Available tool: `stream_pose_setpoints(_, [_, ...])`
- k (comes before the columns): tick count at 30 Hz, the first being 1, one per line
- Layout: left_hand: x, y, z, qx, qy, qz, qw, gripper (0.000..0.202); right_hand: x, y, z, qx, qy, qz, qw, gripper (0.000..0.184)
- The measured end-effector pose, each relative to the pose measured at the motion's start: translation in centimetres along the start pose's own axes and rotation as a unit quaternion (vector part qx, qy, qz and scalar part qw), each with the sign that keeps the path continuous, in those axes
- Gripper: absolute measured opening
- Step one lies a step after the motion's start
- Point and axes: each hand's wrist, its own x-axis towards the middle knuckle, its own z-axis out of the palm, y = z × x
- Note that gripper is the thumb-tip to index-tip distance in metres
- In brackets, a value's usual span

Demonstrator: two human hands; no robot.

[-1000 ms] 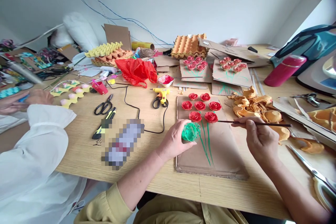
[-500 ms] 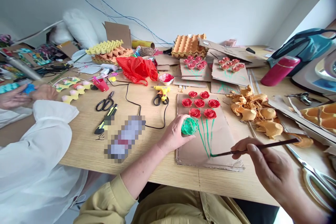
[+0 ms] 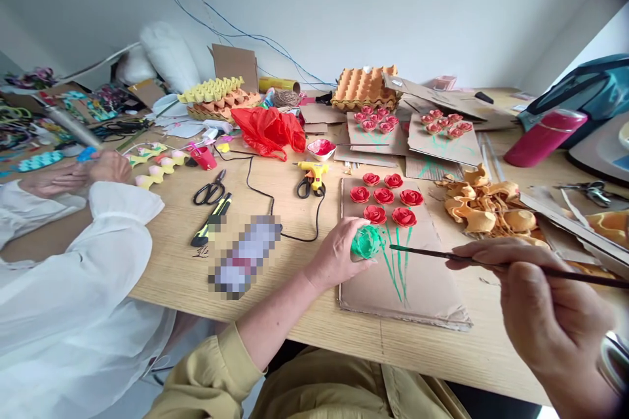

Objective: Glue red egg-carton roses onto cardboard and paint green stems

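My left hand (image 3: 340, 252) is closed around a small cup of green paint (image 3: 366, 242), held over the left side of a cardboard sheet (image 3: 422, 288). In my right hand (image 3: 535, 301) is a thin dark paintbrush (image 3: 442, 254), its tip just right of the cup and above the sheet. Several red paper roses (image 3: 383, 196) sit in rows on the upper part of the cardboard. Green painted stems (image 3: 401, 268) run down from below them and draw together near the lower middle.
Left of the sheet lie a yellow glue gun (image 3: 314, 175), black scissors (image 3: 210, 191) and a utility knife (image 3: 212, 219). Torn egg-carton pieces (image 3: 484, 206) are heaped at the right, with a pink bottle (image 3: 545, 137) behind. A co-worker's hands (image 3: 83, 173) hold something blue at far left.
My right hand has lifted the brush off the stems' lower end and brought its tip up beside the green paint cup. The view has shifted slightly; my left hand still holds the cup.
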Motion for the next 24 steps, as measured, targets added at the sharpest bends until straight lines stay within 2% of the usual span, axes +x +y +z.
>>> stream_pose_setpoints(4, [-0.1, 0.2, 0.0, 0.004, 0.002, 0.018, 1.000, 0.070, 0.6, 0.8, 2.1, -0.048, -0.123, -0.054, 0.990, 0.020])
stream_pose_setpoints(9, [-0.1, 0.6, -0.1, 0.008, -0.002, 0.033, 0.999, 0.070, 0.8, 1.4, 3.7, -0.063, -0.184, -0.085, 0.977, 0.022])
stream_pose_setpoints(16, [0.0, 0.8, -0.1, 0.015, -0.013, 0.015, 1.000, 0.072, 0.6, 1.6, 3.8, -0.054, -0.190, -0.063, 0.978, 0.021])
stream_pose_setpoints(22, [-0.1, 0.7, 0.0, 0.021, -0.005, -0.002, 1.000, 0.073, 0.6, 1.2, 3.0, -0.053, -0.165, -0.019, 0.985, 0.020])
stream_pose_setpoints(24, [-0.1, 0.4, -0.3, 0.029, 0.002, -0.002, 1.000, 0.072, 0.9, 0.7, 2.8, -0.049, -0.128, -0.008, 0.990, 0.022])
